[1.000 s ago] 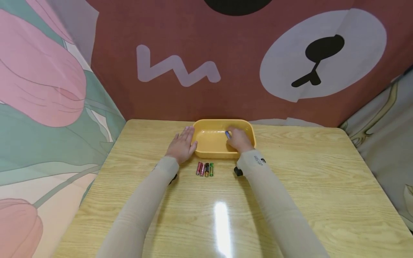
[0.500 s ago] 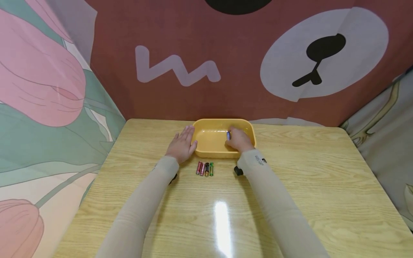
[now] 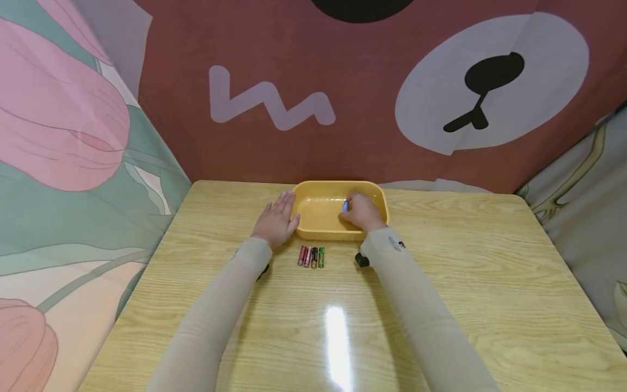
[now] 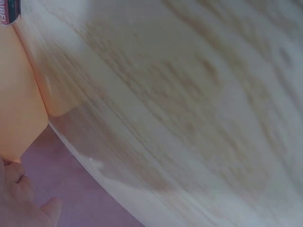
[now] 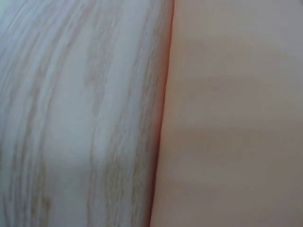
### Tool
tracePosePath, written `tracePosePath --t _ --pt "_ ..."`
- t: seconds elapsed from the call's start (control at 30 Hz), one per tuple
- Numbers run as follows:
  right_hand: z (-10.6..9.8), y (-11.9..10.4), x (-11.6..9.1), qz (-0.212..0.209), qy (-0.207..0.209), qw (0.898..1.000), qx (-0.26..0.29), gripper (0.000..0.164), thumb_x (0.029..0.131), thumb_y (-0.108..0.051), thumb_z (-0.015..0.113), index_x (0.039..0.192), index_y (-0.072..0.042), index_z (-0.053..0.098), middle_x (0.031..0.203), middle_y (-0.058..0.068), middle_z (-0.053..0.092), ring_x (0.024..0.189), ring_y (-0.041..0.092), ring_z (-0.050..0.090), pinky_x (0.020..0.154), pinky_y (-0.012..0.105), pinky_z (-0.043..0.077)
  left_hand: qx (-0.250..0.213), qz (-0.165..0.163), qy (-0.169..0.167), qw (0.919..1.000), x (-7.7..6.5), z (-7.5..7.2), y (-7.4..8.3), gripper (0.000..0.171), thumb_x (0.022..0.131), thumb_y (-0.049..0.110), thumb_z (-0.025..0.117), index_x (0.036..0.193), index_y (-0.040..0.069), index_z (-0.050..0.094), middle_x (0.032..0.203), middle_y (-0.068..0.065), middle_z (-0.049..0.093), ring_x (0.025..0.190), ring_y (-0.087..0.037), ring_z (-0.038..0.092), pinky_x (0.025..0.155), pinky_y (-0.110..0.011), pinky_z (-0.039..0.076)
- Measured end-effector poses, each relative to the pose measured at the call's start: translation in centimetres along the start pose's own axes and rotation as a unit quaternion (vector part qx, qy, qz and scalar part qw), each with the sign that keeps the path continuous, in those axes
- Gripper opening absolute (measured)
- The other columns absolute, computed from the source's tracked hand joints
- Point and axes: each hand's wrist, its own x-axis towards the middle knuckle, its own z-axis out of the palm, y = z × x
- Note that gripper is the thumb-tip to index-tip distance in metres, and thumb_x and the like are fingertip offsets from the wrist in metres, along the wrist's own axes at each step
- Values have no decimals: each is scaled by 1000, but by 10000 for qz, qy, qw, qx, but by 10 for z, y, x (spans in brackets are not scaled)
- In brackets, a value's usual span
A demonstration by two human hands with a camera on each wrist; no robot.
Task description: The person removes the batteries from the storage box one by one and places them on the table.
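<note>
A yellow plastic tub (image 3: pixel 328 236) stands at the back edge of the table. Inside its right half, my right hand (image 3: pixel 363 211) pinches a small blue battery (image 3: pixel 345 206) between thumb and fingers. My left hand (image 3: pixel 274 220) lies with straight fingers along the tub's left end; the left wrist view also catches those fingers (image 4: pixel 23 201) at the tub wall (image 4: pixel 19 90). In front of the tub, several batteries lie side by side: two pink-red ones (image 3: pixel 305 256), a black and copper one (image 3: pixel 314 258) and a green one (image 3: pixel 321 257). Only tub wall (image 5: pixel 232 113) and table fill the right wrist view.
The light wooden table (image 3: pixel 465 283) extends to both sides and toward me, with a bright light reflection in front. A brown printed cloth (image 3: pixel 362 141) hangs right behind the tub. Patterned cloths also hang at the left and right.
My right hand stays inside the tub and shifts slightly, while the blue battery in its fingers changes its tilt. The left hand and the batteries on the table keep their places.
</note>
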Motion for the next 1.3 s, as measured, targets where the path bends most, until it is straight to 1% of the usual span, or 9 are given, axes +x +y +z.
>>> tracePosePath --t 0.1,0.23,0.53,0.6,0.73,0.83,1.0,1.17,1.3 --pt "0 0 1 -54 132 9998 136 35 83 -13 82 105 3 60 98 14 57 81 25 54 75 37 50 12 4 -7 10000 0 0 0 67 109 40 32 163 6 12 170 -9 13 156 -23 8 124 -52 17" --pt "-1 0 2 -103 279 9995 145 40 81 -16 83 107 5 60 107 17 54 86 26 54 80 38 52 49 3 -15 10000 1 0 -1 67 110 40 31 163 6 11 170 -9 13 156 -23 8 124 -52 17" --pt "-2 -1 0 20 160 9990 421 40 85 -19 82 110 1 59 92 12 62 70 20 54 65 32 50 10 -8 -27 10000 2 2 -2 67 110 41 30 164 7 11 170 -8 11 156 -22 7 125 -50 14" --pt "-2 -1 0 50 163 9989 447 40 85 -21 82 110 0 59 96 12 62 74 21 55 68 33 51 19 -2 -18 10000 2 2 -3 67 110 40 31 164 6 10 170 -8 11 156 -22 7 124 -51 15" --pt "-2 -1 -1 -5 285 9983 503 41 84 -24 84 109 0 61 108 15 62 89 26 59 79 39 54 -3 10 3 10000 3 2 -2 67 110 40 32 163 6 11 170 -8 12 156 -23 8 124 -51 16" --pt "-2 -1 -1 -84 384 9971 659 41 83 -25 85 108 -1 62 111 16 63 97 30 61 83 42 55 -24 4 7 10000 2 2 -2 67 110 40 32 164 6 11 170 -8 11 156 -22 8 124 -51 16" --pt "-3 -1 -3 -172 474 9944 926 42 83 -27 85 110 -3 63 111 15 64 103 31 60 87 44 54 0 4 1 10000 2 1 -1 67 109 41 30 163 6 11 170 -8 12 156 -23 8 124 -52 17" --pt "-4 -3 -6 -396 676 9894 1223 47 83 -28 85 116 -2 63 113 15 64 107 32 60 95 47 52 12 21 4 10000 1 0 1 67 109 42 29 163 6 11 170 -9 12 156 -23 8 124 -51 17" --pt "-4 -4 -7 -524 765 9882 1220 51 83 -34 85 118 -3 64 114 13 65 106 30 60 95 46 52 45 -10 -26 10000 0 -2 1 67 109 42 28 164 7 11 170 -8 11 156 -22 8 124 -51 16"
